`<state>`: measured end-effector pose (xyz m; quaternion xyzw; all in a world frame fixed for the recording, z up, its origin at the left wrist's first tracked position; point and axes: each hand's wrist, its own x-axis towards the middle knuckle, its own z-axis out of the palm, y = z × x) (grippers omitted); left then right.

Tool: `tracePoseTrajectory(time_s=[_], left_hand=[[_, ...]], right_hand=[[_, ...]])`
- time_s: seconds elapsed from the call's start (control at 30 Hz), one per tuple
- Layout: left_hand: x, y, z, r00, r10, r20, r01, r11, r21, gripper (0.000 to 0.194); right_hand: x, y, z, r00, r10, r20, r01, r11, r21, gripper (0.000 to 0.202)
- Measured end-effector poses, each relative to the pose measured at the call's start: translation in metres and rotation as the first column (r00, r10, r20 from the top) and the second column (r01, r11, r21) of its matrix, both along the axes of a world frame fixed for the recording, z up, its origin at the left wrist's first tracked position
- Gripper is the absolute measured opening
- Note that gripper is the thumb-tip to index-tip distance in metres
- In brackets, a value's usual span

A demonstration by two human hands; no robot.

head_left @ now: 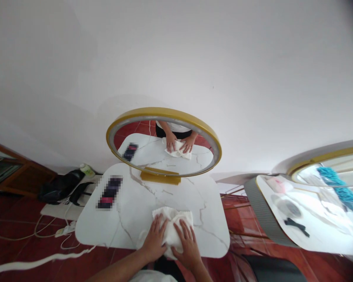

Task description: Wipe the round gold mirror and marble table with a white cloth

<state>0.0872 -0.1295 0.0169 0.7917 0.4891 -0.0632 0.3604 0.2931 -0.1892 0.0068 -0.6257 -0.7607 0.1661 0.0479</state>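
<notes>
We see both hands pressed flat on a white cloth (172, 227) that lies bunched near the front edge of a white marble-patterned table (135, 219). The left hand (155, 239) rests on the cloth's left part, its fingers extended and slightly spread, palm down, gripping nothing. The right hand (188, 243) lies just beside it on the cloth's right part, fingers likewise straight and a little apart, pressing down rather than clasping. The two hands nearly touch at the thumbs, and the cloth bulges up beyond the fingertips towards the middle of the table. At the far end of the tabletop stands an oval mirror (164, 141) with a gold frame on a gold base, tilted so that it shows the hands and the cloth from the other side. To the left on the table lies a dark flat object (110, 192), blurred out, so we cannot tell what it is; it sits well apart from the cloth. On the red tiled floor to the left we make out a black bag (60, 186) with a green-capped bottle (87, 169) just beside it, and white cables (32, 258) trailing across the tiles. To the right stands a second white table (326, 231) with its own gold-rimmed mirror (329, 166).
</notes>
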Motion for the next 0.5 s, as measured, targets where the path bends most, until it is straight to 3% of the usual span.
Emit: tracePoseTrajectory(time_s=[0.23, 0.5], left_hand=[[0.016, 0.005, -0.003, 0.999, -0.049, -0.006, 0.049, 0.999, 0.007, 0.095], [0.026, 0.052, -0.014, 0.999, -0.033, -0.024, 0.034, 0.996, 0.08, 0.094]], right_hand=[[0.015, 0.003, -0.004, 1.0, 0.003, -0.009, -0.003, 1.0, 0.005, 0.085], [0.015, 0.052, -0.006, 0.998, -0.067, -0.004, 0.067, 0.997, 0.027, 0.085]])
